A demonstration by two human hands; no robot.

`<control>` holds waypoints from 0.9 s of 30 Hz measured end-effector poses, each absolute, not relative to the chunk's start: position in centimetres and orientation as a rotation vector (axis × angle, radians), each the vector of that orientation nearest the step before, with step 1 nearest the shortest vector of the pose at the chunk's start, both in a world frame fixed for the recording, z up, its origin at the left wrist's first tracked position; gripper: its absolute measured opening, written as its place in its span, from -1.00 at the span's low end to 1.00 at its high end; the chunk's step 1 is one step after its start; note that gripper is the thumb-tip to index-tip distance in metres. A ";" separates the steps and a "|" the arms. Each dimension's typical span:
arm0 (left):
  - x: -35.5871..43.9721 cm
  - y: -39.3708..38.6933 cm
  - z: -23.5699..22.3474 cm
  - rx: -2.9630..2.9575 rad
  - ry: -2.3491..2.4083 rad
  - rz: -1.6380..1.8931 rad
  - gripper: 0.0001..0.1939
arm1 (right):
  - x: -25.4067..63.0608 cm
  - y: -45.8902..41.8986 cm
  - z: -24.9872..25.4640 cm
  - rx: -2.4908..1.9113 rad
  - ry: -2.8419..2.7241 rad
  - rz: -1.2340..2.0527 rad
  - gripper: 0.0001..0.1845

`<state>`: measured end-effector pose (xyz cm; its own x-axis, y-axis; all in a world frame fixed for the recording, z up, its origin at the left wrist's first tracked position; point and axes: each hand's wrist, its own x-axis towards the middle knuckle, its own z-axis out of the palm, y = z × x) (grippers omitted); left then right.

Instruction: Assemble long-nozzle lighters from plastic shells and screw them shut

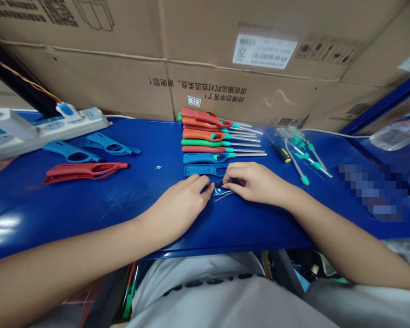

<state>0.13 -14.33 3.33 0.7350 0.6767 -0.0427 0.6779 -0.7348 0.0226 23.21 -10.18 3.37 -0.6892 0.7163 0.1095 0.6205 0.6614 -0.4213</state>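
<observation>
My left hand (187,200) is closed at the end of a blue lighter casing (222,190) lying on the table, thumb and forefinger pressed to it. My right hand (256,182) pinches over the other side, its fingertips close to a small dark part (218,184) in the casing; what exactly they grip is hidden. A thin metal rod (222,197) sticks out below the fingers. Just beyond lies an open blue casing half (201,170), partly covered by my right hand. Further back is a row of stick lighters with red, orange, green and blue handles (205,149).
Blue (71,151) and red (85,172) casings lie at left, near a power strip (51,132). Small pins (158,167) rest mid-table. At right are a screwdriver (282,153) and metal tubes with green ends (304,155). A cardboard box (205,59) stands behind.
</observation>
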 end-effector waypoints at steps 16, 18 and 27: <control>-0.8 -14.5 2.7 2.861 1.059 0.236 -0.66 | 24.3 -10.8 5.1 -0.926 -2.825 0.666 -0.91; -0.8 -14.5 2.8 2.878 1.010 0.236 -0.66 | 24.4 -10.7 5.1 -0.909 -2.828 0.663 -0.87; -0.8 -14.4 2.6 2.870 1.014 0.224 -0.63 | 24.2 -10.4 4.6 -0.912 -2.803 0.673 -0.74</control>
<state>-0.83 -14.38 2.57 0.7688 0.6303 0.1079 0.6172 -0.7755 0.1331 24.20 -10.45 4.56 -0.8117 0.5836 -0.0247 0.5313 0.7200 -0.4465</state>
